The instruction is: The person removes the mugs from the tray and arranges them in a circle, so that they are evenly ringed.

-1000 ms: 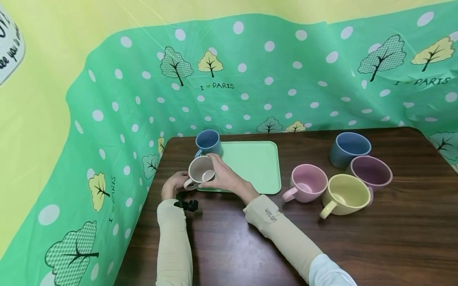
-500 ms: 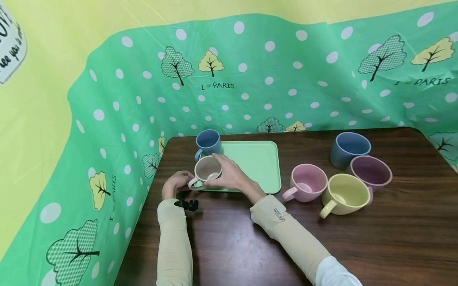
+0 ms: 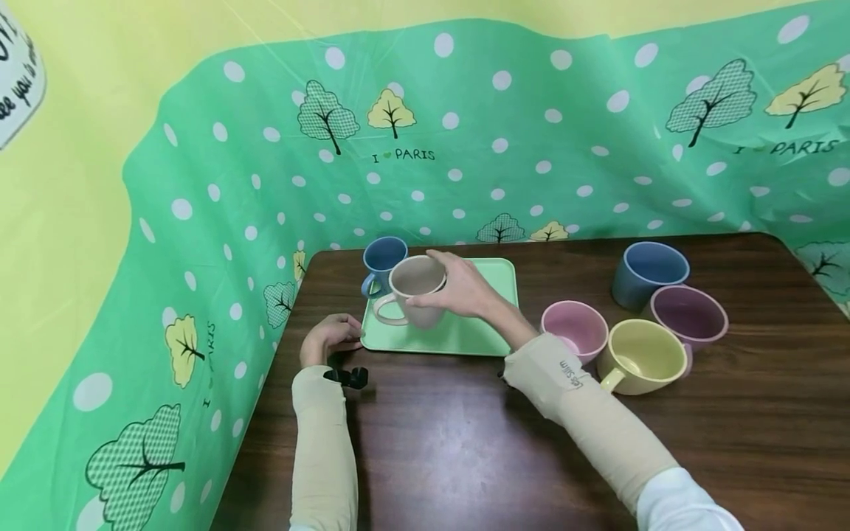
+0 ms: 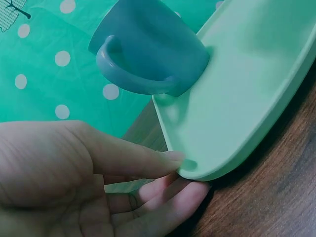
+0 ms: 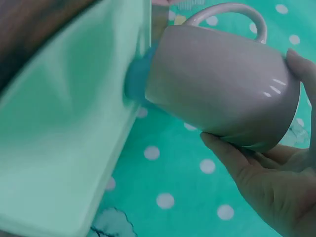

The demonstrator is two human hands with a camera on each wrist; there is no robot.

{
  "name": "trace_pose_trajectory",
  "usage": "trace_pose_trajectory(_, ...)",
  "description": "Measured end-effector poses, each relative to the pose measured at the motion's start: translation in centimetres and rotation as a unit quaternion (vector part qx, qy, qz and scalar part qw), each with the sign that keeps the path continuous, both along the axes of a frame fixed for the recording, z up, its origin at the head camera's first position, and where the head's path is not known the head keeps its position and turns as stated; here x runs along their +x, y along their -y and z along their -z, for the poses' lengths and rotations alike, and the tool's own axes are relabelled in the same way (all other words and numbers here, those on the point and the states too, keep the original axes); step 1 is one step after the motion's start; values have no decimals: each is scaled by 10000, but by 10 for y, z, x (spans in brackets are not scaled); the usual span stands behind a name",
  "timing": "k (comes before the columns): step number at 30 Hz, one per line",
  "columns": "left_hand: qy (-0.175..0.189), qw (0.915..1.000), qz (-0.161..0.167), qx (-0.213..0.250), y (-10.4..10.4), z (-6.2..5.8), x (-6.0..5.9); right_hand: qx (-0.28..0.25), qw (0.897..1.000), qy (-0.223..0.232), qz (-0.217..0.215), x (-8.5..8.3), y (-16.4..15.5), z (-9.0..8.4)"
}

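My right hand (image 3: pixel 466 289) grips a pale beige mug (image 3: pixel 423 316) near its rim, thumb on the near side and fingers on the far side. The mug hangs over the left half of a light green tray (image 3: pixel 474 338), its handle toward the left. In the right wrist view, the same mug (image 5: pixel 217 81) appears apart from the tray. At the tray's near left corner, my left hand (image 4: pixel 98 173) pinches the edge, thumb on top and fingers underneath. A blue mug (image 4: pixel 153 49) stands upright at the tray's far left corner, handle facing left.
Right of the tray, a pink mug (image 3: pixel 576 326), a yellow mug (image 3: pixel 640 361), a purple mug (image 3: pixel 690 318) and another blue mug (image 3: pixel 649 279) stand close together. My right sleeve (image 3: pixel 564 380) partly covers the pink one. A green dotted cloth (image 3: pixel 465 169) hangs behind the table.
My right hand has lifted the beige mug from the tray's near left edge and carried it rightward and away from me over the tray. My left hand stays at the corner.
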State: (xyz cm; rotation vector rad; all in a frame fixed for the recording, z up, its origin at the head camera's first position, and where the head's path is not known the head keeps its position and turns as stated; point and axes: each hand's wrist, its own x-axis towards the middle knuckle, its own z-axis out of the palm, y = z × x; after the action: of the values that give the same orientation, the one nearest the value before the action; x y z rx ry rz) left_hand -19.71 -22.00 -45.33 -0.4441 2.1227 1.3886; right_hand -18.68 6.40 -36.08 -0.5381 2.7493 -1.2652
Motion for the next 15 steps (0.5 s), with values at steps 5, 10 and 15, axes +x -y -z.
trace_pose_trajectory(5, 18, 10000, -49, -58, 0, 1, 0, 257, 9993, -7, 258, -6, -21, -17)
trace_pose_trajectory(10, 38, 10000, -61, -36, 0, 1, -1, 451, 9974, 171, 534, -11, -43, -29)
trace_pose_trajectory(15, 16, 10000, 12, -48, 1, 1, -1, 599, 9926, 525, 918, -14, -66, -36)
